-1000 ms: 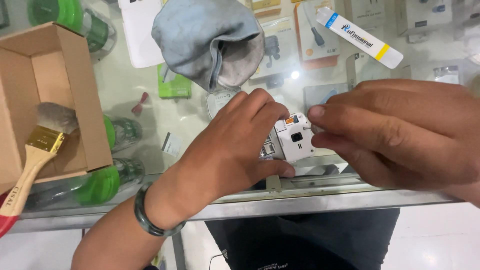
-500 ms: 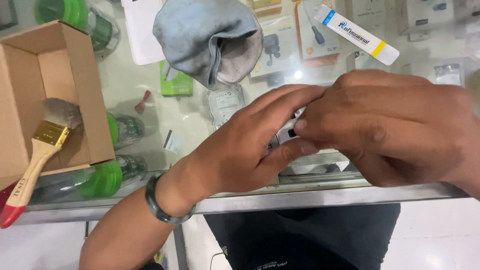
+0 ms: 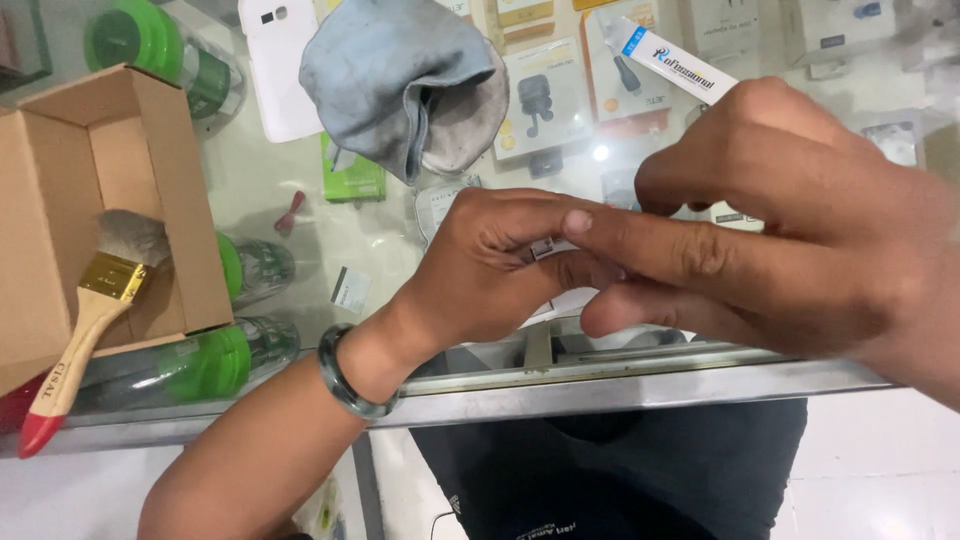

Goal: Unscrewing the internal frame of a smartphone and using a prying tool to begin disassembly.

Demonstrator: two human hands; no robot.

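Both my hands meet over the glass counter [image 3: 300, 210]. My left hand [image 3: 490, 265], with a dark green bangle [image 3: 345, 375] on its wrist, is curled around a small white device [image 3: 552, 248]; only a sliver of it shows between the fingers. My right hand [image 3: 780, 230] comes in from the right, its fingers laid over the left hand's fingers and onto the device. Most of the device is hidden by both hands.
An open cardboard box [image 3: 90, 200] sits at the left with a wooden-handled paintbrush [image 3: 75, 345] leaning in it. A grey cloth [image 3: 400, 80] and a white tube [image 3: 670, 58] lie at the back. Green bottles [image 3: 200, 365] and packaged goods show under the glass. The counter's metal edge [image 3: 600, 390] runs in front.
The white device, plainly visible a second ago, is now almost covered. My hands have closed together over it and risen nearer the camera, the right fingers overlapping the left.
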